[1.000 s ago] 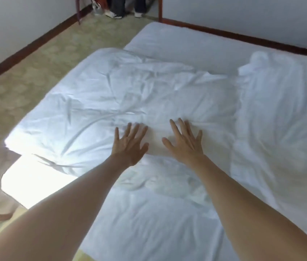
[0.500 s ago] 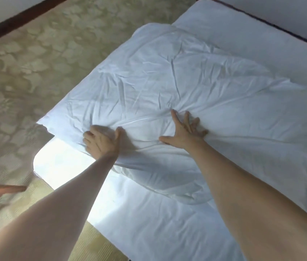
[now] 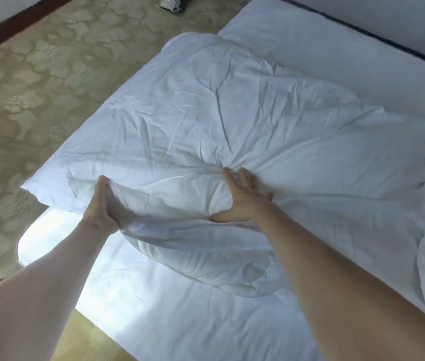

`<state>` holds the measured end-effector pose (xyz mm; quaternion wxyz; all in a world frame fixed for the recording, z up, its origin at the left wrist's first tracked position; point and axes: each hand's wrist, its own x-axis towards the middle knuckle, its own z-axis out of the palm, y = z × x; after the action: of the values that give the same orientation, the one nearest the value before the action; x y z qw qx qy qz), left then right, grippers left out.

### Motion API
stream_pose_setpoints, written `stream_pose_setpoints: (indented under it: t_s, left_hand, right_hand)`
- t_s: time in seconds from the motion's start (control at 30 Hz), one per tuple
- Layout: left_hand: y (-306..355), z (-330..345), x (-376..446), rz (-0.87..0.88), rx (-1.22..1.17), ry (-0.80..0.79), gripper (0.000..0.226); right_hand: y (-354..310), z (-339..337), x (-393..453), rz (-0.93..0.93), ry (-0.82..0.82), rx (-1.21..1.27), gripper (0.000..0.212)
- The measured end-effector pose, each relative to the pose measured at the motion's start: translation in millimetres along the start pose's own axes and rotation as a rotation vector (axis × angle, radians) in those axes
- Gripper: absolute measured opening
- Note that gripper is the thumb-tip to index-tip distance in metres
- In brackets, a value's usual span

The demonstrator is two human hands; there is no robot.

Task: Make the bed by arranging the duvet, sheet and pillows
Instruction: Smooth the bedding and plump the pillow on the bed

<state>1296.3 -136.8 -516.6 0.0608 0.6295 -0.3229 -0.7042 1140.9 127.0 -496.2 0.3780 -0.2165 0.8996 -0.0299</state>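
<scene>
Patterned carpet (image 3: 24,100) beside overhanging duvet (image 3: 206,126) corner

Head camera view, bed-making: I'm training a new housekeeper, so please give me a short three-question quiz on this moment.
1. True or false: the left hand lies flat and open on the crumpled white duvet.
2. What shows beneath the duvet at the near edge of the bed? A) smooth white fitted sheet B) a striped blanket C) a bare wooden frame
3. Fill in: the right hand holds a gathered fold of the ____.

Key: 1 false, its fingers are curled round a bunch of the fabric. 2 A. 3 duvet.
</scene>
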Motion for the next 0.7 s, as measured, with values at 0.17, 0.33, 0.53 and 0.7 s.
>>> stream_pose_setpoints:
  t_s: [0.17, 0.33, 0.53, 0.7]
  left_hand:
    - [0, 11, -23, 0.050, -0.025, -0.078, 0.023]
    - [29, 64, -91, 0.375, 0.182, -0.281, 0.014]
    - [34, 177, -197, 0.821, 0.534, -0.375, 0.046]
    - [-70, 255, -302, 1.424, 1.567, -0.692, 0.058]
  right_hand:
    - [28, -24, -14, -0.076, -0.037, 0.148, 0.123]
    - [39, -43, -35, -0.192, 0.360, 0.640, 0.078]
    - [87, -107, -132, -0.173, 0.592, 1.218, 0.052]
    - [194, -131, -209, -0.036, 0.689, 1.771, 0.037]
